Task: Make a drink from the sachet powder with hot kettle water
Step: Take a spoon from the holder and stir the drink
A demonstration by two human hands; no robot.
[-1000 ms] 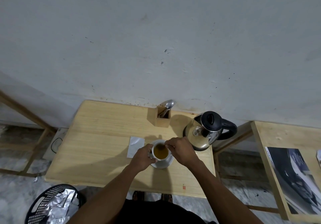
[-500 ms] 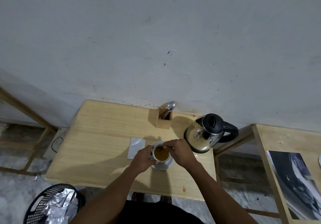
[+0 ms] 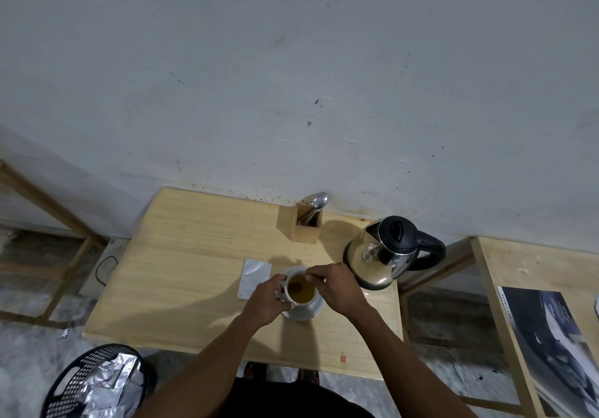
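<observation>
Nearest the camera, two bare forearms reach forward from the bottom edge over a pale wooden tabletop (image 3: 181, 275). At lower left, on the floor, sits a black mesh basket (image 3: 69, 382) holding crumpled silver foil.

Both hands meet at a white cup (image 3: 299, 288) standing on a white saucer (image 3: 304, 314) near the tabletop's front edge. The left hand (image 3: 264, 301) curls around the cup's left side, fingers wrapped against its wall. The right hand (image 3: 337, 288) hovers over the cup's right rim with thumb and fingertips pinched together on something thin (too small to identify; it may be a spoon handle). Inside the cup is an amber-brown drink with a darker patch near its left side.

Just left of the cup, a silver sachet (image 3: 254, 276) lies flat on the wood. To the right, close beside the right hand, stands a shiny steel kettle (image 3: 379, 255) with a black lid and black handle, the handle pointing right.

Farther back, near the wall, a small wooden holder (image 3: 306, 228) stands upright with metal spoons (image 3: 319, 200) sticking out of it. Behind everything rises a plain grey wall (image 3: 291, 77) with small scuffs. At far right, a second wooden table (image 3: 534, 265) carries a dark printed sheet.
</observation>
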